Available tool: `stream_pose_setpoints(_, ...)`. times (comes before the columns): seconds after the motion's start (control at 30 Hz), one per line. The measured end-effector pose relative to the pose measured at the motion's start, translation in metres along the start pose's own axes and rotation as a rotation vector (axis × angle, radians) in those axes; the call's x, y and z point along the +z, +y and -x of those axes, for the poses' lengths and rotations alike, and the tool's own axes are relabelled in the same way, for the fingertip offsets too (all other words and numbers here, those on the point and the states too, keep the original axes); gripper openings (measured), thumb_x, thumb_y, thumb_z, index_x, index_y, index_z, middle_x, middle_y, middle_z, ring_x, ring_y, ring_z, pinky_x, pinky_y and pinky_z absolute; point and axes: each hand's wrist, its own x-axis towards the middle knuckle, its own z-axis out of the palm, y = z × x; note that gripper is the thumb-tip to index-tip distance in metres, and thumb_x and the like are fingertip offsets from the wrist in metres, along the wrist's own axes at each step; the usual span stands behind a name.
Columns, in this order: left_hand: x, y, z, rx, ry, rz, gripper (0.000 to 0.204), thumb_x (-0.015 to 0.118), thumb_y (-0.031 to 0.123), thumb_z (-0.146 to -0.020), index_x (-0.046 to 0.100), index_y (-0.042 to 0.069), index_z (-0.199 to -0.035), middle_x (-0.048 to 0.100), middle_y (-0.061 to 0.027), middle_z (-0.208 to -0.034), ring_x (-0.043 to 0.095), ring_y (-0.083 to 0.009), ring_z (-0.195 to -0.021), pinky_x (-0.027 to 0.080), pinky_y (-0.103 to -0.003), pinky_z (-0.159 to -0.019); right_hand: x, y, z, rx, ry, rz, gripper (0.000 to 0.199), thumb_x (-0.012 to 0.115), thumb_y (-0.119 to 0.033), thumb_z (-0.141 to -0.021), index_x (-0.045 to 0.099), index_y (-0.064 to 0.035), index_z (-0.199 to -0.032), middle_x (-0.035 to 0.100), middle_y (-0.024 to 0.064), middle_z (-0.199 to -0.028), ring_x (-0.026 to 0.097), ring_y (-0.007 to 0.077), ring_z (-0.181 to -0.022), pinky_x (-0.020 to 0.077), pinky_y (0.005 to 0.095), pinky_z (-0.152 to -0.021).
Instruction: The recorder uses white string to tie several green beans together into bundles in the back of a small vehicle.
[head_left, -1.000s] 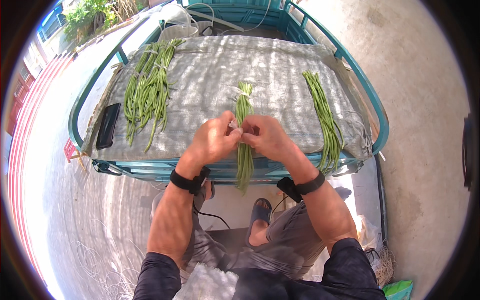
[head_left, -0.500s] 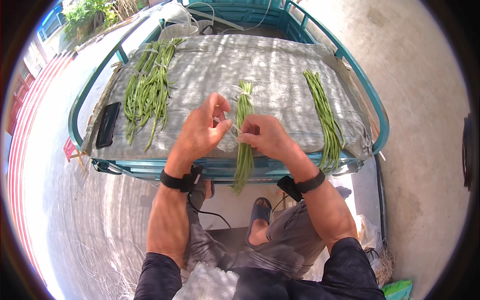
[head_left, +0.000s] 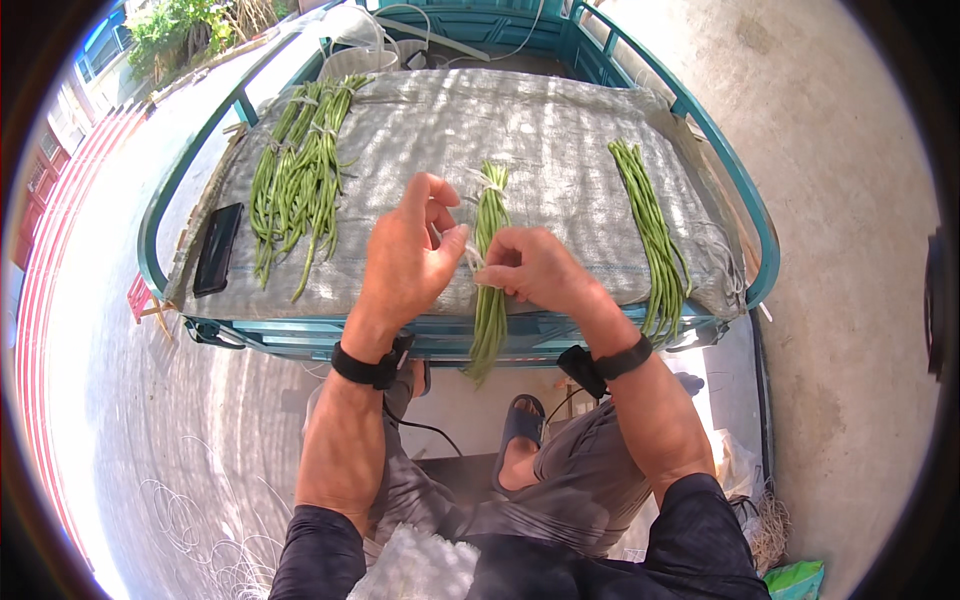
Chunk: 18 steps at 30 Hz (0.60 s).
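A bundle of long green beans [head_left: 490, 325] lies at the middle of the grey cloth, its lower ends hanging over the front edge. A white tie binds its top. Around its middle runs a white string [head_left: 473, 257], pinched by my left hand [head_left: 412, 245] between thumb and fingers just left of the beans. My right hand [head_left: 532, 265] is closed at the bundle's right side, thumb and forefinger pressed on the string against the beans. Several tied bean bundles [head_left: 300, 180] lie at the far left. Another bunch of beans [head_left: 650, 235] rests on the right.
The grey cloth [head_left: 420, 130] covers a teal cart bed with a teal rail [head_left: 735, 190] at its sides. A black phone [head_left: 217, 250] lies at the left edge, a white bucket [head_left: 360, 62] behind. Loose white strings [head_left: 220, 540] are on the floor at left.
My left hand has shifted slightly up and to the right, with the forefinger raised higher. My right hand stays at the bean bundle, nearly unmoved.
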Motion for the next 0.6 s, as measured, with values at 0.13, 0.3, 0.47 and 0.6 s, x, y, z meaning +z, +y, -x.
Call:
stream_pose_setpoints(0.13,0.0,-0.006,0.0,-0.019,0.047,-0.043,0.031,0.07,0.004,-0.087,0.052,0.004,-0.113,0.068,-0.0101,-0.075,0.064,-0.0258,-0.06,0.049,-0.038,-0.058,0.001,0.002,-0.002,-0.01,0.01,0.054,0.024,0.082,-0.018,-0.09,0.067,-0.0004,-0.085,0.062,0.0007,-0.07,0.057,0.0072,-0.06,0.0473,0.0253,-0.05)
stream_pose_setpoints(0.3,0.0,-0.017,0.001,-0.124,0.045,0.142,0.027,0.066,0.001,-0.085,0.054,0.002,-0.109,0.067,-0.0085,-0.072,0.065,-0.0172,-0.062,0.049,-0.034,-0.058,0.004,0.004,-0.003,-0.098,0.047,0.145,0.029,0.085,-0.024,-0.086,0.069,-0.0001,-0.081,0.066,0.0059,-0.069,0.059,0.0134,-0.06,0.0468,0.0333,-0.056)
stream_pose_setpoints(0.47,-0.013,-0.021,-0.002,-0.288,-0.023,0.102,0.024,0.064,0.001,-0.085,0.055,0.0,-0.108,0.065,-0.0072,-0.069,0.064,-0.0148,-0.061,0.049,-0.031,-0.059,-0.001,0.004,-0.002,0.069,0.017,-0.105,0.032,0.083,-0.026,-0.088,0.067,-0.001,-0.077,0.065,0.0049,-0.066,0.058,0.0116,-0.058,0.0459,0.0318,-0.054)
stream_pose_setpoints(0.6,-0.024,-0.025,-0.001,-0.432,-0.004,0.189,0.024,0.064,0.002,-0.085,0.056,-0.002,-0.107,0.065,-0.0081,-0.068,0.064,-0.0168,-0.058,0.05,-0.032,-0.058,0.004,0.0,-0.001,0.078,0.064,-0.033,0.034,0.082,-0.027,-0.089,0.065,-0.002,-0.073,0.063,0.0044,-0.062,0.058,0.0121,-0.055,0.0454,0.032,-0.051)
